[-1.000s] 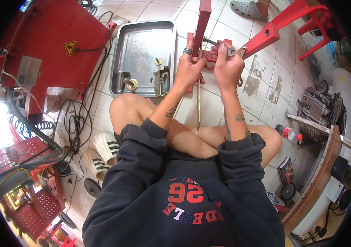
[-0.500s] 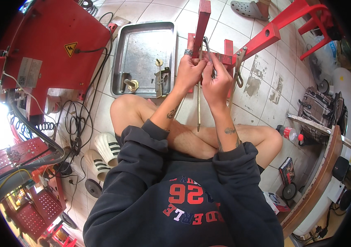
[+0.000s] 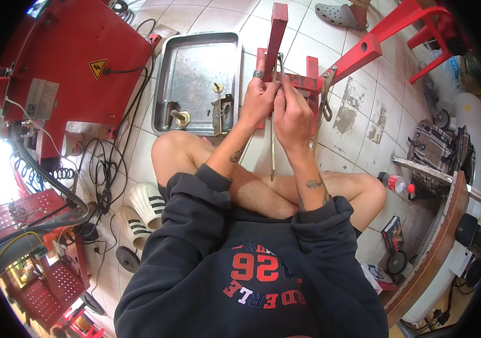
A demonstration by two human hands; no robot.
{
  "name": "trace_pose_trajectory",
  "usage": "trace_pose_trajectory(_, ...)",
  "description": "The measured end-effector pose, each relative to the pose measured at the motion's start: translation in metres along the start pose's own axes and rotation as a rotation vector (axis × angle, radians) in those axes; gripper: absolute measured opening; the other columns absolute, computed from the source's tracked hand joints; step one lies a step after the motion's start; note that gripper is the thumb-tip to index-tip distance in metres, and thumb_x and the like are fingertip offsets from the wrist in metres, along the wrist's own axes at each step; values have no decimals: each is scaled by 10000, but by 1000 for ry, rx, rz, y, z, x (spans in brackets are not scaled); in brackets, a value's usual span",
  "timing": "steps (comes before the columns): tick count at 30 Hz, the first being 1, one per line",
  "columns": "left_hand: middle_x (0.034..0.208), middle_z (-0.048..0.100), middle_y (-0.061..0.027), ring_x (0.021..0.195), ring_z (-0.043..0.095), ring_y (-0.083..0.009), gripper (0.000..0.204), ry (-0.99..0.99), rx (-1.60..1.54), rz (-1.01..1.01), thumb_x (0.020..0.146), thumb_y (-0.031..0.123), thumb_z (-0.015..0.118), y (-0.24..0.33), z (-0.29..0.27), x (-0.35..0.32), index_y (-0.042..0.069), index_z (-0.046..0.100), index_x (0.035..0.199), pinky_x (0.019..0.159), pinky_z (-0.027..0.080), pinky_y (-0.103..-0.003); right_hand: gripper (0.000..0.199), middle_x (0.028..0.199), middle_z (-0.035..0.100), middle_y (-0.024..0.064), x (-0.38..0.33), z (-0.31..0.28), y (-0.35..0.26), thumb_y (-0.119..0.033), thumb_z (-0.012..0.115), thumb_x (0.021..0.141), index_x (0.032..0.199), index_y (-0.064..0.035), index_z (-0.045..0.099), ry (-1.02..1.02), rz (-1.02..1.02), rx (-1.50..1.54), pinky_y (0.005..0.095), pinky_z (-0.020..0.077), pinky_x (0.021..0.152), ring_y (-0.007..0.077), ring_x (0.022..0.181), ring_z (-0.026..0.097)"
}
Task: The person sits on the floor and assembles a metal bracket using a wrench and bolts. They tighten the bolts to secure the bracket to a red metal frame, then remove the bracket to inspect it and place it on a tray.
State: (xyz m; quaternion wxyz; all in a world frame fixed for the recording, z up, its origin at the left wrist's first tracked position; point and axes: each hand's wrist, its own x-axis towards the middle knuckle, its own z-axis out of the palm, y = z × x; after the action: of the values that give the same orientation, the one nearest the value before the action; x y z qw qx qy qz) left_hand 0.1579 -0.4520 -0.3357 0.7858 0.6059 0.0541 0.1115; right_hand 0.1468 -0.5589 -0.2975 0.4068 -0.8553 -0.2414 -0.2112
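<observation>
A red metal frame [image 3: 275, 39] stands on the floor ahead of me. My left hand [image 3: 259, 101] is closed around its post, with the ringed index finger stretched up along the side. My right hand [image 3: 293, 115] is closed on a thin shiny wrench [image 3: 280, 59], whose upper end rests by the post; the fingers hide most of it. Both thumbs almost meet. A flat metal bar [image 3: 272, 149] hangs below the hands, and a second slotted metal bar [image 3: 326, 101] is fixed to the frame at the right. What the wrench sits on is hidden.
A metal tray [image 3: 157, 84] at the left holds brass fittings [image 3: 181, 117] and a metal bracket [image 3: 222, 112]. A red machine [image 3: 82, 50] with black cables [image 3: 105, 163] stands farther left. A plastic bottle [image 3: 395, 183] lies beside my right knee. Someone's clog [image 3: 336, 15] is at the far side.
My right hand has turned and shifted slightly left, its fingers folding over the wrench, which swung closer to the post. The left hand has barely moved.
</observation>
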Motion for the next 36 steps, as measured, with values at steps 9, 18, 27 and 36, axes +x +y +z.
trace_pose_trajectory(9,1132,638,-51,744,551,-50,725,-11,69,72,939,36,500,-2,2,0,64,114,1552,636,459,-229,363,936,680,241,28,-17,-20,-135,508,916,1175,101,601,-189,-9,-87,436,532,749,376,856,667)
trace_pose_trajectory(18,1028,648,-59,666,535,-26,650,44,-37,89,961,38,531,1,8,3,60,196,1517,556,431,-192,341,1035,663,249,8,-10,-2,-114,548,919,1179,105,562,-91,-126,-78,414,552,767,358,943,666)
trace_pose_trajectory(27,1017,597,-80,672,537,-52,657,22,0,58,964,84,544,2,8,0,47,171,1503,584,449,-217,282,883,683,229,22,-16,-7,-137,546,905,1093,40,662,-113,-27,-89,427,537,717,356,802,683)
trace_pose_trajectory(36,707,541,32,552,459,-33,681,11,33,53,978,114,524,1,5,-3,107,124,1530,480,348,-204,226,589,581,205,109,-30,0,-164,497,831,728,-13,630,-200,-193,56,432,496,562,366,558,613)
